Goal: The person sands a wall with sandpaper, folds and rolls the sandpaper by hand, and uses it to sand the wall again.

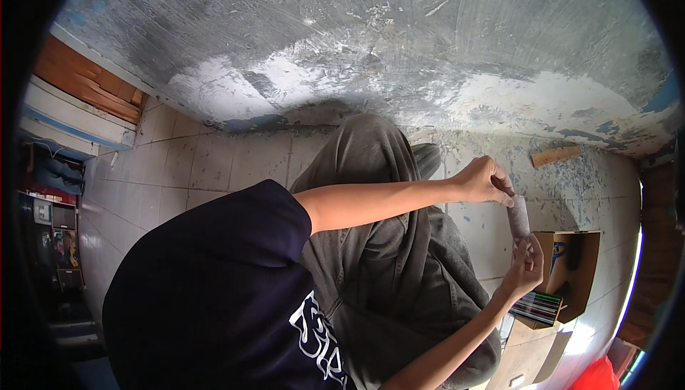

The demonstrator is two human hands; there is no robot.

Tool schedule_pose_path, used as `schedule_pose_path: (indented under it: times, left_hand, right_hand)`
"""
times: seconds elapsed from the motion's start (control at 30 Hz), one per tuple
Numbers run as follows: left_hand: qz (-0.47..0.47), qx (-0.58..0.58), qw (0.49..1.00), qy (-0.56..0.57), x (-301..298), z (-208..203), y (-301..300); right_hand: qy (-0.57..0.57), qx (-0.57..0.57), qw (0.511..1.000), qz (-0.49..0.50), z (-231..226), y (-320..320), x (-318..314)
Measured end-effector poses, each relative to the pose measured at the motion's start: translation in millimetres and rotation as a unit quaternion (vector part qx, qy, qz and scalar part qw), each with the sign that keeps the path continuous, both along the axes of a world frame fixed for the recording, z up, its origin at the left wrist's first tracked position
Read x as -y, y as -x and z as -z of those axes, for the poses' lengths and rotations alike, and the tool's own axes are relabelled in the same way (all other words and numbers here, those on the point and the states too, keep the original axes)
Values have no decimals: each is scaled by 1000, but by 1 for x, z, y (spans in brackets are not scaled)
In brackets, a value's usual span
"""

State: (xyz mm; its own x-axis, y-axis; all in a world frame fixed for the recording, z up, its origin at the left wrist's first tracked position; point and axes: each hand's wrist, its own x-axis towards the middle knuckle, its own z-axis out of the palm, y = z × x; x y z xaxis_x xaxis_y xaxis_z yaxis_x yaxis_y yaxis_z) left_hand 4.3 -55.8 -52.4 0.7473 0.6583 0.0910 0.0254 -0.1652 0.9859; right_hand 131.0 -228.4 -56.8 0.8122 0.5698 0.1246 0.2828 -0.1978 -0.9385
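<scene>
Between my two hands is a short greyish roll (520, 219), which looks like paper or card; its exact kind I cannot make out. My left hand (489, 180) pinches the upper end with thumb and fingers. At the lower end, my right hand (524, 273) has its fingers closed round the roll. Both hands are held out to the right of my bent legs, beside an open cardboard box (586, 269). Dark, flat items (540, 307) stand on edge in the box, near my right wrist, and a blue-handled thing (559, 251) lies inside.
A grey wall (371, 54) with peeling white and blue paint rises ahead. Paint flakes litter the tiled floor (471, 236) around a small wooden piece (556, 156). A red plastic bag (598, 376) and a light brown board (524, 358) lie at the lower right.
</scene>
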Motion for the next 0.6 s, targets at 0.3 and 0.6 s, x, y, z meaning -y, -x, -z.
schedule_pose_path:
  times: [0.3,0.6]
  left_hand:
    - [31,43,999,-11,0,1,-3]
    - [52,23,998,41,1,5,-4]
  right_hand:
    - [4,14,1000,1,3,-2,0]
    - [-14,4,1000,-10,2,1,-1]
